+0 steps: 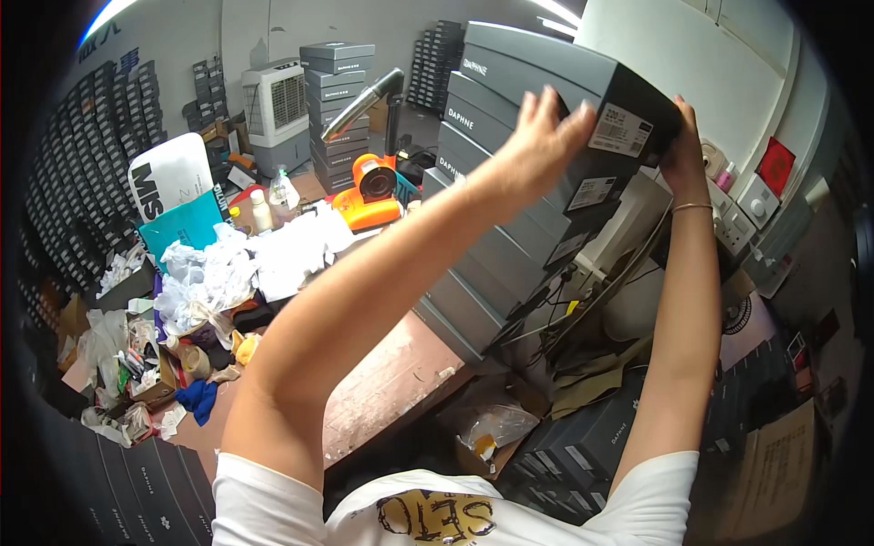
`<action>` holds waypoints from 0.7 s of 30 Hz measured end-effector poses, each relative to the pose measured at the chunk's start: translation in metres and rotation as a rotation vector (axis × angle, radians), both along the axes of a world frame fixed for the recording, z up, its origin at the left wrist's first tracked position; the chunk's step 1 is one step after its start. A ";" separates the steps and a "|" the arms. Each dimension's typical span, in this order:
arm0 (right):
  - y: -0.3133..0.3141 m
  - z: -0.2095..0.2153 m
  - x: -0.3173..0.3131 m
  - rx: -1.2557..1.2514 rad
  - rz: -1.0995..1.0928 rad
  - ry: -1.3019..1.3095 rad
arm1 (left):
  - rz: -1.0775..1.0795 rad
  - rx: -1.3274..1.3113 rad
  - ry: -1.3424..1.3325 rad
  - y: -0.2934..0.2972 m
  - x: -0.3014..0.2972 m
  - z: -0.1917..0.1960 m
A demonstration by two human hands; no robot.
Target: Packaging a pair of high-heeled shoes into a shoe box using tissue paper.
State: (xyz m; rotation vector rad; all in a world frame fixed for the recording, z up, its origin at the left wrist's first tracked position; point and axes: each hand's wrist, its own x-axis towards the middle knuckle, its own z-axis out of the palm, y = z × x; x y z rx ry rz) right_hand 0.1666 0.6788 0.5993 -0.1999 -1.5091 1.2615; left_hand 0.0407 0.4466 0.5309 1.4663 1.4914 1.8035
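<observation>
A dark grey shoe box [537, 65] with a white label on its end tops a tall stack at upper right. My left hand [546, 136] lies against its long side near the label, thumb and fingers apart. Around its far right corner my right hand [683, 150] grips, its fingers partly hidden behind the box. The box is held between both hands, and I cannot tell whether its full weight rests on the stack. Beneath it stand several similar grey shoe boxes [464, 123], labels facing my right arm.
The pinkish worktable [391, 387] carries crumpled white paper [214, 278], bottles [261, 211] and an orange device with a metal nozzle [366, 193]. A white air cooler [276, 105] stands behind. More shoe boxes [569, 450] sit below at right, near cables and a plastic bag [496, 428].
</observation>
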 end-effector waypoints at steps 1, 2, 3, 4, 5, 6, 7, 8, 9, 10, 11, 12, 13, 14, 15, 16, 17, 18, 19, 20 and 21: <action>0.010 -0.006 -0.007 -0.035 -0.035 -0.019 | 0.017 -0.016 0.145 0.000 0.000 -0.008; 0.017 -0.009 -0.013 -0.069 -0.067 -0.037 | -0.197 -0.016 0.121 -0.004 0.001 -0.016; 0.028 -0.010 -0.009 -0.083 -0.081 -0.067 | -0.428 -0.011 0.083 -0.017 0.013 -0.022; 0.035 -0.013 -0.013 -0.107 -0.069 -0.098 | -0.322 0.059 0.311 -0.028 0.019 -0.045; 0.039 -0.016 -0.018 -0.122 -0.063 -0.140 | -0.219 0.133 0.531 -0.038 0.025 -0.072; 0.028 -0.024 -0.028 -0.103 -0.180 -0.121 | -0.269 0.070 0.583 -0.074 0.032 -0.088; 0.039 -0.023 -0.027 -0.038 -0.248 -0.165 | -0.346 0.032 0.621 -0.111 0.036 -0.105; 0.085 -0.003 0.011 0.387 -0.474 -0.208 | -0.515 -0.111 0.618 -0.145 0.036 -0.119; 0.055 -0.002 0.026 0.451 -0.536 -0.087 | -0.692 -0.255 0.594 -0.177 0.030 -0.139; 0.029 -0.014 0.025 0.496 -0.555 0.045 | -0.610 -0.318 0.471 -0.214 0.020 -0.167; 0.006 -0.031 0.023 0.537 -0.575 0.166 | -0.501 -0.382 0.333 -0.248 0.011 -0.201; -0.093 -0.080 -0.024 0.428 -0.338 0.225 | -0.206 -0.476 0.034 -0.291 0.010 -0.241; -0.163 -0.132 -0.051 0.436 -0.109 0.198 | 0.046 -0.512 -0.254 -0.330 0.016 -0.283; -0.225 -0.200 -0.088 0.397 0.281 0.080 | 0.234 -0.511 -0.389 -0.375 0.031 -0.312; -0.308 -0.241 -0.102 0.345 0.479 -0.145 | 0.347 -0.474 -0.481 -0.406 0.042 -0.331; -0.356 -0.291 -0.120 0.188 0.733 -0.430 | 0.435 -0.425 -0.551 -0.433 0.046 -0.339; -0.399 -0.377 -0.143 0.057 0.898 -0.611 | 0.589 -0.472 -0.482 -0.462 0.052 -0.335; -0.467 -0.424 -0.147 0.118 1.043 -0.783 | 0.753 -0.514 -0.413 -0.495 0.059 -0.330; -0.536 -0.446 -0.144 0.010 1.303 -0.942 | 0.910 -0.557 -0.338 -0.526 0.067 -0.327; -0.595 -0.458 -0.140 -0.134 1.540 -1.063 | 1.162 -0.512 -0.230 -0.555 0.079 -0.335; -0.649 -0.477 -0.138 -0.342 1.657 -1.222 | 1.333 -0.478 -0.270 -0.582 0.084 -0.325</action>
